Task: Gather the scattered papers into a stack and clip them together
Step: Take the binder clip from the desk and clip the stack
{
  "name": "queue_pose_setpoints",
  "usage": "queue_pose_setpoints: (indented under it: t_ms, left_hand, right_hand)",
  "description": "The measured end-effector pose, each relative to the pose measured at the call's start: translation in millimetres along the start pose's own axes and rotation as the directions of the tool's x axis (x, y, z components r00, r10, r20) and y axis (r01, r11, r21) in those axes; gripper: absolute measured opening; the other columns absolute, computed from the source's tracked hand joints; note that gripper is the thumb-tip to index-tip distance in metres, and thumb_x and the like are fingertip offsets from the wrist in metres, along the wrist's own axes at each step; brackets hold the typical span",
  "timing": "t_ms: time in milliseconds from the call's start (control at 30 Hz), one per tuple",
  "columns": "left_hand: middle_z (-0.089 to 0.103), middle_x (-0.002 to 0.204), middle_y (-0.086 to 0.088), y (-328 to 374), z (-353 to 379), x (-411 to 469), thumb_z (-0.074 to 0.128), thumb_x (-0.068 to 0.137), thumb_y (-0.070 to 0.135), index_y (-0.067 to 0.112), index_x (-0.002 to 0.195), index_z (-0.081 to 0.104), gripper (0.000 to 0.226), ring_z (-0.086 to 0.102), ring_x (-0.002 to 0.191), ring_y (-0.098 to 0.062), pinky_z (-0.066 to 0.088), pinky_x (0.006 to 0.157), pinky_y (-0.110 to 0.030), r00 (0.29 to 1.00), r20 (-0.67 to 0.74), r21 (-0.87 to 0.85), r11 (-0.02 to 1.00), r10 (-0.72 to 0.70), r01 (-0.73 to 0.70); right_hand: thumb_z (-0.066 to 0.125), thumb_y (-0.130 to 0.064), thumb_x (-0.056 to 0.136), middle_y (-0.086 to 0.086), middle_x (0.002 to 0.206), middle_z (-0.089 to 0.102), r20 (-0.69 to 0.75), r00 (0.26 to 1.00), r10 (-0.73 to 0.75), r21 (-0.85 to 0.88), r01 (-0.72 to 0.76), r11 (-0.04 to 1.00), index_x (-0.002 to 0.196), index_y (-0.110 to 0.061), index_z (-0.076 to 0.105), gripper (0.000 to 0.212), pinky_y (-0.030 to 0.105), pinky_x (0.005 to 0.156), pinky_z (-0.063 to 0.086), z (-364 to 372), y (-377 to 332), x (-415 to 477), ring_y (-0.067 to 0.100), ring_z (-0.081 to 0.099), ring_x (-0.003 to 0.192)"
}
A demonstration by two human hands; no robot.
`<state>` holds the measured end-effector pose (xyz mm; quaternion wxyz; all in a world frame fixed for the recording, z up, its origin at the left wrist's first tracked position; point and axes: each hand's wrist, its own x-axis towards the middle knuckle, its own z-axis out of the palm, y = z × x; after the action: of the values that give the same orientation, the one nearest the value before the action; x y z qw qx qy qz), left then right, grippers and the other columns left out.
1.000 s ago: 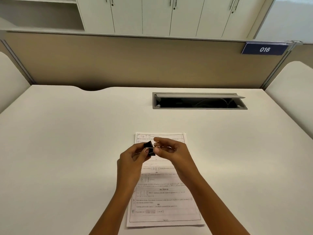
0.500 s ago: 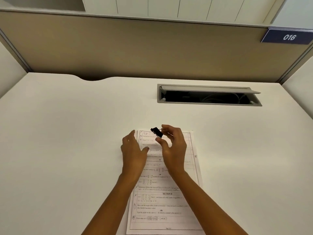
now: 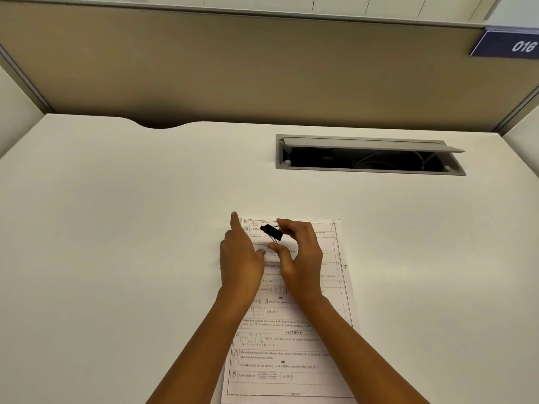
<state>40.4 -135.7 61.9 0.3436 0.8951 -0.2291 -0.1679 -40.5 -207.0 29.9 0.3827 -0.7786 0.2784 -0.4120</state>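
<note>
The likeliest trouble here is the sheets sliding out of line as the clip goes on: the left hand [image 3: 240, 258] lies on the left edge of the papers [image 3: 291, 345] near the top corner, its fingers [image 3: 234, 221] loose and gripping nothing, forefinger stretched past the corner onto the white worktop [image 3: 116, 258], so it may not pin the pile firmly enough, and a nudge from the clip could fan the top sheets; one sheet already peeks out along the right side. A second risk, in my judgement, is the clip snapping shut early or slipping free, since the right hand [image 3: 300, 258] pinches only its thin wire handles. The black binder clip [image 3: 271, 232] hangs above the top-left part of the page, between the two hands, held by the right thumb below and forefinger above, its mouth pointing left toward the corner; whether it touches the paper I cannot tell. The papers themselves lie as one pile in front of the person, well short of the open cable slot [image 3: 370, 154].
</note>
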Motion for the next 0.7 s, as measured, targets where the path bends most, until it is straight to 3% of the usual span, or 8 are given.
queue_pose_setpoints:
  t_ms: [167,267,400,500,600,700]
  left_hand:
    - [0.061,0.122,-0.015,0.9,2.4,11.0,0.066,0.084,0.008,0.008,0.141,0.028,0.068,0.055,0.114,-0.030,0.045,0.085,-0.030,0.990,-0.100,-0.066,0.994,-0.095,0.089]
    - [0.063,0.118,-0.015,-0.8,1.5,17.3,0.063,0.086,0.013,0.006,0.127,0.042,0.046,0.058,0.108,-0.030,0.038,0.072,-0.024,0.987,-0.103,-0.059,0.992,-0.120,0.114]
    - [0.066,0.111,-0.012,-3.1,-3.3,26.2,0.064,0.087,0.022,0.004,0.116,0.056,0.035,0.060,0.104,-0.028,0.040,0.073,-0.027,0.982,-0.031,-0.094,0.978,-0.188,0.184]
    - [0.069,0.091,-0.010,-2.2,-3.3,32.4,0.057,0.091,0.024,0.005,0.098,0.069,0.023,0.063,0.092,-0.029,0.042,0.070,-0.029,0.991,0.044,-0.056,0.990,-0.129,0.131]
    - [0.069,0.100,-0.009,-1.7,-2.9,36.9,0.050,0.095,0.022,0.006,0.101,0.068,0.025,0.057,0.085,-0.022,0.040,0.072,-0.028,0.994,0.040,-0.073,0.992,-0.102,0.105]
    - [0.068,0.109,-0.009,-1.3,-2.8,42.4,0.051,0.095,0.022,0.008,0.108,0.063,0.023,0.060,0.096,-0.024,0.040,0.075,-0.026,0.996,0.019,-0.138,0.986,-0.092,0.094]
  right_hand:
    - [0.072,0.003,0.076,0.002,0.104,0.060,0.015,1.000,-0.015,-0.018,0.015,1.000,0.113,-0.008,0.061,0.040,0.010,0.086,0.043,-0.3,0.5,-0.2,0.001,0.057,0.099]
    - [0.072,0.001,0.076,0.003,0.104,0.060,0.040,0.999,-0.020,-0.027,0.021,0.999,0.113,-0.008,0.061,0.039,0.009,0.088,0.042,-0.9,1.8,-0.1,0.005,0.058,0.100]
    - [0.071,0.002,0.076,0.003,0.105,0.060,0.061,0.998,-0.018,-0.025,0.020,0.999,0.113,-0.008,0.061,0.040,0.010,0.089,0.043,-1.1,2.9,0.5,0.005,0.058,0.100]
    - [0.070,0.004,0.075,0.003,0.105,0.059,0.065,0.998,-0.021,-0.034,0.023,0.999,0.112,-0.009,0.060,0.041,0.012,0.088,0.045,-1.5,3.4,0.5,0.004,0.058,0.100]
    - [0.071,0.004,0.075,0.000,0.105,0.058,0.068,0.998,-0.016,-0.038,0.018,0.999,0.111,-0.009,0.060,0.040,0.010,0.088,0.044,-1.8,3.6,-0.1,-0.001,0.056,0.100]
    - [0.070,0.006,0.074,-0.001,0.106,0.056,0.064,0.998,-0.003,-0.036,0.005,0.999,0.109,-0.010,0.060,0.040,0.008,0.089,0.041,-2.2,2.6,0.7,-0.006,0.052,0.102]
